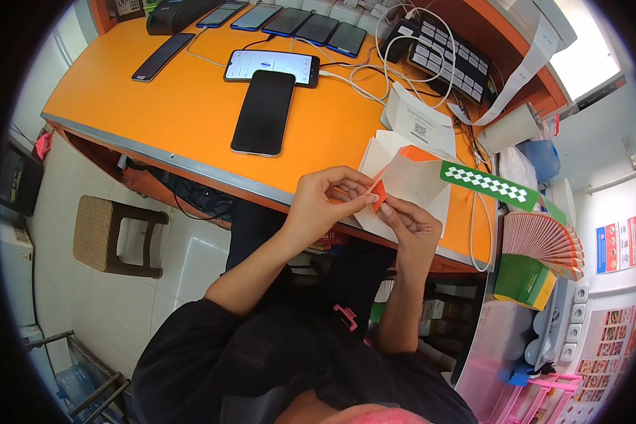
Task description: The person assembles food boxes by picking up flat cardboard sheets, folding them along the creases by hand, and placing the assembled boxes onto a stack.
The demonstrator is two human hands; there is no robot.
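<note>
Over the front edge of the orange desk, both my hands pinch an orange flap of a folding paper carton (415,181), white inside with orange edges. My left hand (325,198) grips the flap between thumb and fingers from the left. Opposite it, my right hand (411,220) closes thumb and fingers on the flap's lower right side. Behind the carton lie white paper pieces (420,121), one printed with a QR code. A black-screened phone (263,113) rests left of my hands, overlapping a phone with a lit screen (272,67).
Several phones (287,22) line the back of the orange desk (155,113), joined by white cables (360,88). A keypad (451,60) stands at the back right. To the right are a green patterned strip (487,185) and fanned cards (542,240). A woven-look stool (109,237) stands left.
</note>
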